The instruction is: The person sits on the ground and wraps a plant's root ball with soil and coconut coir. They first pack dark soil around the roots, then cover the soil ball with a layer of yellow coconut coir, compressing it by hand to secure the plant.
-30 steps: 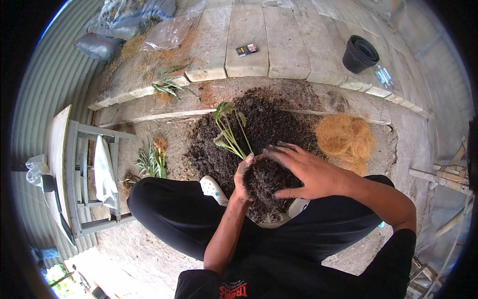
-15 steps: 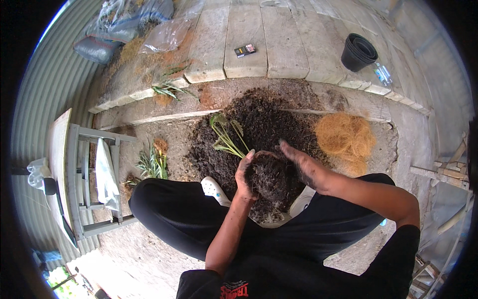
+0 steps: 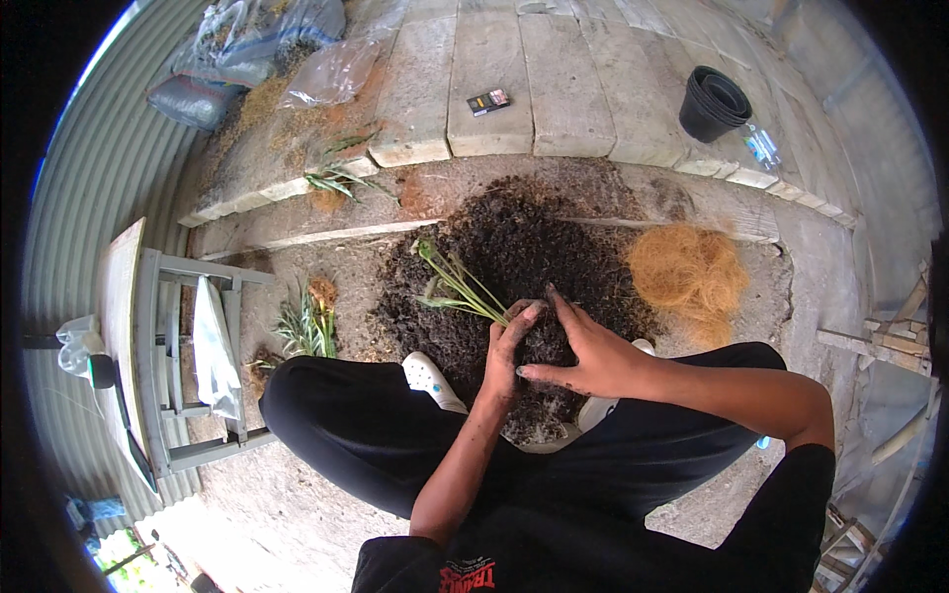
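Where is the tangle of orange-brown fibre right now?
In the head view, the fibre tangle lies on the ground right of centre, beside the right edge of the dark soil heap.

Concrete floor [image 3: 287, 474] had a big soil heap [image 3: 524, 237] with orangey fiber [image 3: 687, 277] right beside it, and the raised slabs [image 3: 573, 79] held nested black pots [image 3: 714, 105] plus a little dark box [image 3: 489, 102].

Bare, dirt-smudged left hand [image 3: 506, 348]: curled, thumb angled up and to the right
Bare right hand [image 3: 599, 358] (darkened at the fingertips): thumb and fingers spread wide, facing the left
Bare left forearm [image 3: 461, 463]: slanting upward
Bare right forearm [image 3: 730, 389]: nearly level, elbow bent
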`<state>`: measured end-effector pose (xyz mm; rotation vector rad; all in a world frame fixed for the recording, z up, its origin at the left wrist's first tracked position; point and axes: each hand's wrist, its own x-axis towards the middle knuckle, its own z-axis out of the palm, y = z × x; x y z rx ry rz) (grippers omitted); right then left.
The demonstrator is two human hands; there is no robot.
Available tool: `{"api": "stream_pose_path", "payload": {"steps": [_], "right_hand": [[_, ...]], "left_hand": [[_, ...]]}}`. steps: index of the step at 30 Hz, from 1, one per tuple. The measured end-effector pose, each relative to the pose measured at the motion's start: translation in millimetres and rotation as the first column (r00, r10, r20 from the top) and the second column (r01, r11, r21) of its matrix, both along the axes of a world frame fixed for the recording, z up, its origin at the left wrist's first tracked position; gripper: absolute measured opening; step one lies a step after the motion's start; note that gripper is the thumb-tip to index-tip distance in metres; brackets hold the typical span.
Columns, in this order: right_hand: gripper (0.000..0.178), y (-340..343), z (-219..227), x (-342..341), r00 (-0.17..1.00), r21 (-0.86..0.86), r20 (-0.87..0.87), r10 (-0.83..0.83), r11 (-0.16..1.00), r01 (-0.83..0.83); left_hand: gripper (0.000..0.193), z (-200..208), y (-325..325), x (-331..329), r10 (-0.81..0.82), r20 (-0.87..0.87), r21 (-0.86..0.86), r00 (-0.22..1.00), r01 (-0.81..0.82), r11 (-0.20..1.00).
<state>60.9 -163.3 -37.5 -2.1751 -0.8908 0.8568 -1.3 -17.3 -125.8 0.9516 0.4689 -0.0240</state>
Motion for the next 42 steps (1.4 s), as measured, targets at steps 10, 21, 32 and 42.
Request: {"api": "stream_pose_path", "payload": {"steps": [10,21,32,42], "right_hand": [[0.1,3.9,40.0,14.3,0.808,-0.402,0.47,0.354,0.901,-0.161],[0.08,3.3,16.4,19.3,0.792,0.155,-0.544,-0.277,0.895,0.419],[0.044,7.6,11.2,2.8,-0.016,-0.156,-0.975,-0.22,0.636,0.756],[0.047,13.5,41.4,0.9,-0.055,-0.218,-0.955,-0.29,0.568,0.793]], "left_hand": [[0.063,22.0,-4.8,-3.5,-0.097,-0.124,-0.204,0.987,0.071,0.976],[0.047,34.5,-3.7,-3.0,-0.003,-0.066,-0.338,0.998,-0.02,0.941],[0.045,69.4,-15.9,-5.8,-0.012,0.207,0.148,0.978,-0.019,0.989],[0.039,84.2,-16.8,-7.5,-0.116,0.305,0.404,0.945,-0.018,0.914]]}}
